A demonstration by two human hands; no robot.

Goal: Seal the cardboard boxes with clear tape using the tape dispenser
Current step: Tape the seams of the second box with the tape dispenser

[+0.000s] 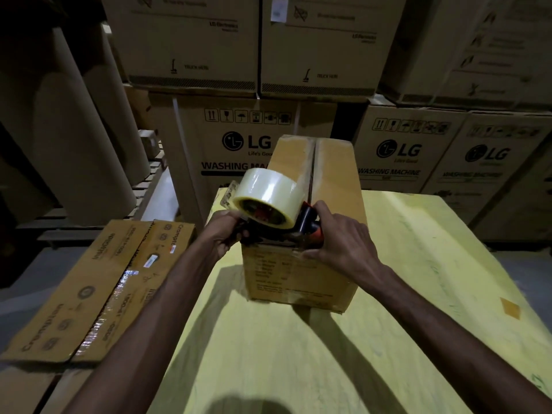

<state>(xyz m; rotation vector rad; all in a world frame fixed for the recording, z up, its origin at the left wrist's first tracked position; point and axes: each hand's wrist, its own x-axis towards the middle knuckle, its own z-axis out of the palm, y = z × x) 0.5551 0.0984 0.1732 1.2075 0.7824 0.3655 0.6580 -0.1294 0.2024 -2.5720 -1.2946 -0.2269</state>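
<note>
Surroundings: behind the fingers stand stacked brown cartons printed "LG" and "WASHING MACHINE" (248, 144), two tiers high. Beyond the left hand (227, 234), wide brown cardboard tubes (74, 130) lean upright. Just outside the left forearm lies a long flat brown cardboard carton (89, 294), with a glossy strip of tape along its centre seam. The pale yellow work surface (418, 279) runs under both forearms and carries a small brown patch (510, 307), well apart from the right hand (340, 240). Nothing stands between the hands and the box.

Task thing: the tall brown cardboard box (298, 282) stands on the yellow surface directly under and beyond both hands. Its top flaps meet in a seam that runs away from the fingers. Its printed near face drops below the knuckles. The black and red tape dispenser (306, 222) sits on the near top edge of this box, between the two hands. Its roll of clear tape (268, 189) rises above the left fingers.

Fingers: the left fingers (239, 233) curl tightly round the dispenser's dark handle end, which is mostly hidden. The right fingers (321, 209) curl over the red and black front part by the seam. The right thumb lies down against the box's near face. We cannot tell whether tape has already been stuck to the seam.
</note>
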